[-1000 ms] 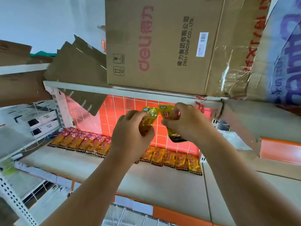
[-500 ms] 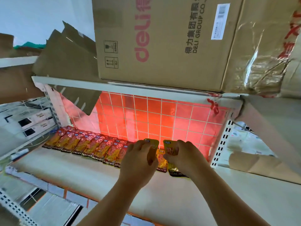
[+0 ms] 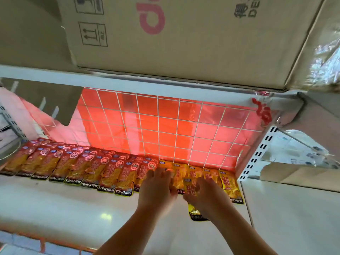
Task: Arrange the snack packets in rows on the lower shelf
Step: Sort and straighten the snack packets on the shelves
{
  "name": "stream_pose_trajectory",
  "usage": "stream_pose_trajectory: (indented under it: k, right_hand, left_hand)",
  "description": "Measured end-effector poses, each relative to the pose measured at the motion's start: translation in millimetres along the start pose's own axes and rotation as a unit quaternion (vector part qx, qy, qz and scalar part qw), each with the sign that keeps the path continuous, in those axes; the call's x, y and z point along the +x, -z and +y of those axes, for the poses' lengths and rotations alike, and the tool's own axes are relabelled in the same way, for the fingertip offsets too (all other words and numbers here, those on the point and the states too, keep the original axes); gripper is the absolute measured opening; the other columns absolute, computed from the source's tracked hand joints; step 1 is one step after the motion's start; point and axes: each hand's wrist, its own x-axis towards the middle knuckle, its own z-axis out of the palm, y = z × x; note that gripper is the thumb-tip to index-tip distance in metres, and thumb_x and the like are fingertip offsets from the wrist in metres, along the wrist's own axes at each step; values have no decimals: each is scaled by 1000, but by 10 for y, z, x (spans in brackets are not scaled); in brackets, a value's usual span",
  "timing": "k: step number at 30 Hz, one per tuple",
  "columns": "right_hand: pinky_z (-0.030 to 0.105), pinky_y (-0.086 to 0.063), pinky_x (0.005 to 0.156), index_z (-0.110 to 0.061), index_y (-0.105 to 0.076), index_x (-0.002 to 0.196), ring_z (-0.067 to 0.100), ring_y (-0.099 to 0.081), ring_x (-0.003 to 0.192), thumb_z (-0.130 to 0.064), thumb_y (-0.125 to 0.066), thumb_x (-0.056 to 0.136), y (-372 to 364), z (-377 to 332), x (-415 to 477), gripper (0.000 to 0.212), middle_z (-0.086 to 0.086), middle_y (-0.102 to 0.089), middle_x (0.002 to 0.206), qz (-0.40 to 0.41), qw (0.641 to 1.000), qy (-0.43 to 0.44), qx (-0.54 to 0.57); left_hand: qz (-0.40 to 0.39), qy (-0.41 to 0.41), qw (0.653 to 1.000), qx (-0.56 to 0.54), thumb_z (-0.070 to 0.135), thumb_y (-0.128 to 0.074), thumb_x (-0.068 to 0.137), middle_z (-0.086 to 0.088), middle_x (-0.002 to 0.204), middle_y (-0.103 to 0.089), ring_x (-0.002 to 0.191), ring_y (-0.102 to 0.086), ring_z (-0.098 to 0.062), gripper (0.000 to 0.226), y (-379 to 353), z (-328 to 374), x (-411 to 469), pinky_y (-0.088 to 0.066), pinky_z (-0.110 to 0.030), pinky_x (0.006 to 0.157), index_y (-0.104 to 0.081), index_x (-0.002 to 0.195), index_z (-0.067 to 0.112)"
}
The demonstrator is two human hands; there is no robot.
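Note:
A row of red snack packets (image 3: 77, 166) lies along the back of the white lower shelf (image 3: 73, 208), with a second layer behind it. The row continues to the right with yellow packets (image 3: 229, 181). My left hand (image 3: 158, 190) reaches to where red meets yellow, its straight fingers resting on the packets there. Whatever packet lies beneath its palm is hidden. My right hand (image 3: 206, 197) grips one yellow packet (image 3: 191, 188) in front of the yellow row. That packet's black lower end sticks out below the hand.
A red wire-grid back panel (image 3: 165, 126) closes the rear of the shelf. The upper shelf edge (image 3: 128, 85) carries a large cardboard box (image 3: 184, 43) right overhead. A perforated white upright (image 3: 257, 155) bounds the right side, with another carton (image 3: 294, 175) beyond it.
Both hands moved forward and down from mid-air to the row at the back of the shelf. My left hand no longer holds up its packet and now lies flat on the row.

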Motion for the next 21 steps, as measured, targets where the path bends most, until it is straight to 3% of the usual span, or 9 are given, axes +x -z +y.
stream_pose_trajectory:
  k: [3, 7, 12, 16, 21]
  right_hand:
    - [30, -42, 64, -29, -52, 94, 23, -62, 86, -61, -68, 78, -64, 3, 71, 39, -1, -61, 96, 10, 1000, -13, 8]
    - [29, -42, 68, -25, -57, 107, 24, -61, 91, -61, -68, 80, -137, 5, 123, 46, 0, -59, 103, 8, 1000, -26, -5]
    - [31, -50, 70, -24, -58, 102, 20, -57, 81, -58, -69, 80, -169, 8, 211, 43, -3, -60, 92, 14, 999, -30, -8]
    - [30, -47, 66, -27, -56, 101, 21, -60, 83, -63, -67, 79, -191, -6, 284, 44, -2, -60, 95, 8, 999, -30, -9]
    - [33, -51, 70, -23, -57, 107, 23, -61, 88, -66, -66, 79, -239, -40, 392, 51, 1, -57, 100, 8, 999, -28, -19]
  left_hand:
    - [-16, -6, 1000, -1, 44, -53, 90, 9, 124, -55, 114, -48, -21, 36, -101, -70, 111, -47, -33, 87, -56, 125, 36]
    - [-8, -17, 1000, -12, 44, -57, 87, 6, 117, -59, 107, -52, -22, 34, -229, -145, 236, -51, -36, 83, -60, 119, 33]
    - [5, -14, 1000, 10, 48, -56, 89, 3, 115, -59, 106, -53, -26, 33, -313, -163, 371, -50, -38, 81, -63, 117, 31]
    - [-17, -6, 1000, 13, 51, -56, 90, 4, 124, -55, 114, -51, -25, 36, -339, -187, 382, -50, -37, 84, -60, 120, 33]
    - [7, -32, 999, 15, 51, -59, 85, 2, 121, -58, 108, -54, -28, 37, -384, -285, 332, -52, -40, 79, -63, 116, 31]
